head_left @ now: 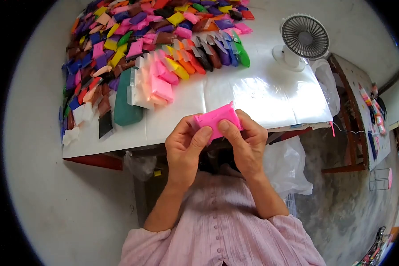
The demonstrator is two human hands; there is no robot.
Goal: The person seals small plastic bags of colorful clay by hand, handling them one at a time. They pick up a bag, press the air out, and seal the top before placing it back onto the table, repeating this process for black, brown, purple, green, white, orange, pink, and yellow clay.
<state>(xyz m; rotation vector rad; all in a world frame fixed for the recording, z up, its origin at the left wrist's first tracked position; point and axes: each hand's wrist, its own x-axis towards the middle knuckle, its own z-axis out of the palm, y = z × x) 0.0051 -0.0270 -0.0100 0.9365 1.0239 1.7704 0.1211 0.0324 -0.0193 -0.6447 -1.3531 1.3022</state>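
Both hands hold one bright pink packet (216, 118) of soft, clay-like material in front of my chest, just off the table's front edge. My left hand (185, 141) grips its left end, thumb pressed on the near face. My right hand (248, 141) has the right end, its thumb also on the face and the fingers behind. Beyond the packet, a row of clear-topped packets lies overlapping: pale ones, pink packets (162, 88), a yellow packet (177, 69), then orange, red, black, brown, blue and a green packet (241, 55). A dark green pouch (127, 99) lies left of the row.
A big heap of coloured packets (133, 31) covers the back left of the silvery table (252, 95). A small grey fan (305, 37) stands at the back right. Plastic bags (289, 166) hang below the edge. Another table (363, 111) with items stands further right.
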